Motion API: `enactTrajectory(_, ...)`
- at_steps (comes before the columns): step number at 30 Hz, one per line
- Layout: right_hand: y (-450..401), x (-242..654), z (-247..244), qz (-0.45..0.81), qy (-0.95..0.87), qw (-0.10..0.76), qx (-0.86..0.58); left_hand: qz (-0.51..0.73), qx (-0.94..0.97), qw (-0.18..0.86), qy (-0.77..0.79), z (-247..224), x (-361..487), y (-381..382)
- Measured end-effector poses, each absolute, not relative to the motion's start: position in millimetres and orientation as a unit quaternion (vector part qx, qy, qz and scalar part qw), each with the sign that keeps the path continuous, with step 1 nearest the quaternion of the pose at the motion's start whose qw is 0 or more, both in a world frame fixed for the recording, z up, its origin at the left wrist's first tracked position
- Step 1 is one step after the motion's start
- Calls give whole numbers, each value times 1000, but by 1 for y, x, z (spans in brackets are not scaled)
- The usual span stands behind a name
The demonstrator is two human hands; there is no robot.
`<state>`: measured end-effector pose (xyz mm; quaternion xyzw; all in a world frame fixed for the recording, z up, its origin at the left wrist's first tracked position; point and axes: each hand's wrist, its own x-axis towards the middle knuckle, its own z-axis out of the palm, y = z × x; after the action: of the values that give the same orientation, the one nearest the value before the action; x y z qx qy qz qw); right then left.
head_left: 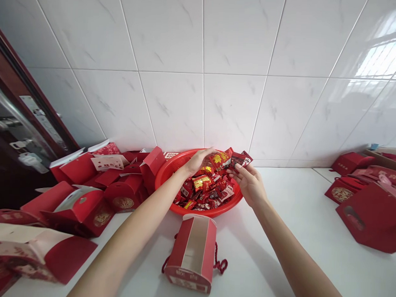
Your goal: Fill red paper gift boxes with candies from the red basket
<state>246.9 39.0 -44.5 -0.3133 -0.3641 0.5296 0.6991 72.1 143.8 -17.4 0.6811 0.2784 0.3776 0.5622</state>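
Trying to read the wrappers here and mostly failing lol. The big round red plastic basket (169, 168) sits on the white countertop (279, 242) near the marbled white tile wall (173, 104), loaded with small shiny red, gold and dark wrapped candies (201, 183). The right hand (251, 183) is over the basket's right side, thumb and fingers pinching a small dark-red wrapped candy (238, 159) with pale printing too tiny to make out. The left hand (197, 163) reaches over the back left of the basket, fingers by a bright red packet (221, 160) with chunky yellow lettering; can't tell if it's gripping that packet or just touching it. A pinkish-white wrapper (228, 192) in the pile has dark letters, also too small for me. Right in front of the basket, between the forearms, there's an open-topped red cardboard box (209, 248) with dark red cord handles (220, 264) and pale writing on its near end, unreadable. The left forearm crosses in front of the basket's left rim. Red cardboard gift boxes (127, 187) crowd the left side, a couple with round gold emblems, and more red boxes (375, 217) sit far right. Keys (20, 144) hang on the dark door at far left.
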Motion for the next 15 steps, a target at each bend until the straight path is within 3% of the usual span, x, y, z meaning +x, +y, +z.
enactTrajectory(5, 42, 245, -46, 496, -299, 761, -292, 294, 756, 446, 380, -34, 77, 154)
enactTrajectory(15, 44, 243, -53, 458, -290, 788, -291, -20, 907, 281, 314, -55, 102, 133)
